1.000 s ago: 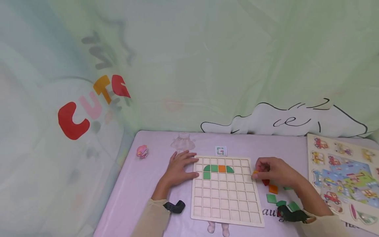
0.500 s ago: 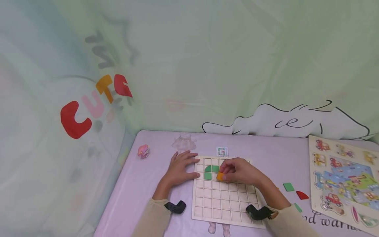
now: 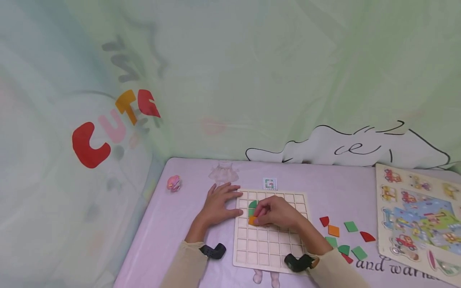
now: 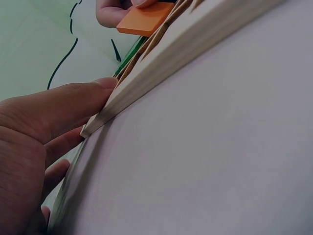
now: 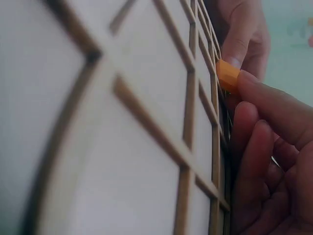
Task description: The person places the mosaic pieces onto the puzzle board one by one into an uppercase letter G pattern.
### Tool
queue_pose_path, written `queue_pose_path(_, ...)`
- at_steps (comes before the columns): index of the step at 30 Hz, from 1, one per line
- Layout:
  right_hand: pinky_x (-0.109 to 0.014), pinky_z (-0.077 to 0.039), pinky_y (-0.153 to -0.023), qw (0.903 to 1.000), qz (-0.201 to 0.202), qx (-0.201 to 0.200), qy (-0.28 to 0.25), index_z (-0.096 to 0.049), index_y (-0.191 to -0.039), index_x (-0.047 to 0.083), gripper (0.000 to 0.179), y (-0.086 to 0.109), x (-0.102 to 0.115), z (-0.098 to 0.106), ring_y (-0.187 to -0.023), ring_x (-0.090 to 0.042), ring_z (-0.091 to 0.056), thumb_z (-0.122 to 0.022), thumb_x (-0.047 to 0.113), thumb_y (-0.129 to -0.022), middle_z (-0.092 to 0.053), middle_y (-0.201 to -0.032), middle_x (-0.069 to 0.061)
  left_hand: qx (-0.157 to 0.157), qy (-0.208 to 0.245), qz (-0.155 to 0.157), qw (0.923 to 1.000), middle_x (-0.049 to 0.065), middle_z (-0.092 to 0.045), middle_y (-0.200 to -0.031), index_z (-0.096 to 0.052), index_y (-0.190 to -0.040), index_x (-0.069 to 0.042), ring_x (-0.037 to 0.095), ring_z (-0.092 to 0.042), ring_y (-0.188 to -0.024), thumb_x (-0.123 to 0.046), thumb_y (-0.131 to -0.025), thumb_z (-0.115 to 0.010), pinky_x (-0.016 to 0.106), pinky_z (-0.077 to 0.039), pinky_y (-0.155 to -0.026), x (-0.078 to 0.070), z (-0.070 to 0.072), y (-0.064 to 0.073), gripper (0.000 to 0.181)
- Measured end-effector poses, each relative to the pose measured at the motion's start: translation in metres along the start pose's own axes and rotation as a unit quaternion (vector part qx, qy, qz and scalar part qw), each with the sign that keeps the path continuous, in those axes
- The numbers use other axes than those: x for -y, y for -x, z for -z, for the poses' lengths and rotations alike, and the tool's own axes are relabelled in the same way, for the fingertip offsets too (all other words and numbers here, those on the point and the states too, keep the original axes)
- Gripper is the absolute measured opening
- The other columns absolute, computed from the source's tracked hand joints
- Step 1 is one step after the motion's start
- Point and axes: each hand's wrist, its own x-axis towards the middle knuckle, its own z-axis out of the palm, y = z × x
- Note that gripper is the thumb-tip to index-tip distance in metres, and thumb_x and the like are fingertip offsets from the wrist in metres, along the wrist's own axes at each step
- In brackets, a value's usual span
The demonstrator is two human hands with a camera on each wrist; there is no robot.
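A wooden grid board (image 3: 257, 245) lies on the table in the head view. My right hand (image 3: 279, 213) pinches an orange square tile (image 3: 252, 221) between thumb and fingers over the board's left part. Just beyond that tile sit a green square (image 3: 251, 212) and a green quarter-round tile (image 3: 253, 204) in the grid; my right hand hides the cells to their right. My left hand (image 3: 219, 206) rests at the board's left edge with fingers spread, its thumb (image 4: 105, 83) on the rim in the left wrist view. In the right wrist view the orange tile (image 5: 228, 77) is tilted close over the grid.
Right of the board lie several loose tiles, among them an orange square (image 3: 333, 231), a red quarter-round (image 3: 367, 237) and a green square (image 3: 350, 227). A picture puzzle board (image 3: 381, 216) stands farther right. Behind the grid are a small pattern card (image 3: 270, 184) and a pink figurine (image 3: 173, 183).
My right hand has carried the orange tile from beside the loose tiles leftward across the board to below the green square. My left hand has stayed at the board's edge.
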Motion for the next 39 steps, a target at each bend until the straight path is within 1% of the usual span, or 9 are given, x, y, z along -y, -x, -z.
queue_pose_path(8,-0.022,-0.045,-0.055,0.9998,0.012,0.009,0.010,-0.075,-0.078,0.012,0.011,-0.0011,0.0009,-0.0028,-0.059,-0.007,-0.055,-0.086,0.014,-0.077,-0.066,-0.065,0.003,-0.002,0.004,-0.002,1.0000,-0.009,-0.051,-0.154,-0.066,-0.136,-0.027,0.021,-0.031,-0.154,-0.052,-0.086,-0.074,0.059,-0.008,-0.127,0.0013,0.0009,0.0006,0.057)
queue_pose_path(12,-0.021,-0.044,-0.054,0.9998,0.007,0.014,0.012,-0.076,-0.076,0.013,0.010,-0.0012,0.0009,-0.0037,-0.057,-0.006,-0.054,-0.084,0.016,-0.080,-0.064,-0.063,0.004,-0.002,0.008,-0.004,1.0000,-0.008,-0.051,-0.155,-0.066,-0.137,-0.027,0.021,-0.031,-0.154,-0.052,-0.086,-0.074,0.059,-0.009,-0.127,0.0015,0.0014,0.0014,0.057)
queue_pose_path(16,-0.022,-0.045,-0.053,0.9998,-0.001,0.016,0.015,-0.074,-0.075,0.014,0.013,-0.0010,0.0011,-0.0047,-0.055,-0.008,-0.054,-0.082,0.020,-0.084,-0.063,-0.061,0.004,-0.004,0.008,-0.006,0.9999,-0.008,-0.051,-0.155,-0.065,-0.137,-0.027,0.021,-0.031,-0.154,-0.052,-0.085,-0.074,0.059,-0.009,-0.127,0.0016,0.0014,0.0021,0.058)
queue_pose_path(21,-0.023,-0.043,-0.054,0.9996,-0.009,0.008,0.027,-0.072,-0.074,0.015,0.016,-0.0011,0.0012,-0.0070,-0.056,-0.010,-0.054,-0.082,0.020,-0.085,-0.063,-0.062,0.004,-0.004,0.006,-0.004,1.0000,-0.009,-0.051,-0.155,-0.065,-0.138,-0.027,0.020,-0.030,-0.154,-0.052,-0.086,-0.073,0.058,-0.008,-0.128,0.0015,0.0012,0.0021,0.058)
queue_pose_path(30,-0.024,-0.044,-0.052,0.9985,-0.008,-0.020,0.051,-0.070,-0.068,0.016,0.020,-0.0018,-0.0003,-0.0100,-0.052,-0.010,-0.056,-0.085,0.019,-0.080,-0.062,-0.057,0.004,-0.001,0.013,-0.002,0.9999,-0.009,-0.050,-0.155,-0.065,-0.138,-0.027,0.019,-0.030,-0.155,-0.052,-0.086,-0.074,0.056,-0.006,-0.128,-0.0009,0.0021,0.0019,0.058)
queue_pose_path(34,-0.025,-0.044,-0.052,0.9984,-0.014,-0.022,0.050,-0.069,-0.068,0.016,0.020,-0.0013,0.0006,-0.0096,-0.052,-0.010,-0.055,-0.086,0.019,-0.080,-0.061,-0.056,0.005,-0.002,0.007,-0.002,1.0000,-0.009,-0.050,-0.155,-0.065,-0.138,-0.028,0.019,-0.030,-0.155,-0.052,-0.086,-0.074,0.057,-0.007,-0.128,-0.0011,0.0015,0.0016,0.058)
queue_pose_path(39,-0.025,-0.046,-0.055,0.9982,-0.019,-0.018,0.054,-0.069,-0.070,0.015,0.020,-0.0006,0.0029,-0.0088,-0.052,-0.009,-0.055,-0.085,0.018,-0.081,-0.060,-0.056,0.005,-0.002,0.018,-0.003,0.9998,-0.007,-0.051,-0.155,-0.065,-0.138,-0.026,0.020,-0.030,-0.155,-0.050,-0.085,-0.075,0.057,-0.006,-0.128,-0.0028,0.0041,0.0023,0.058)
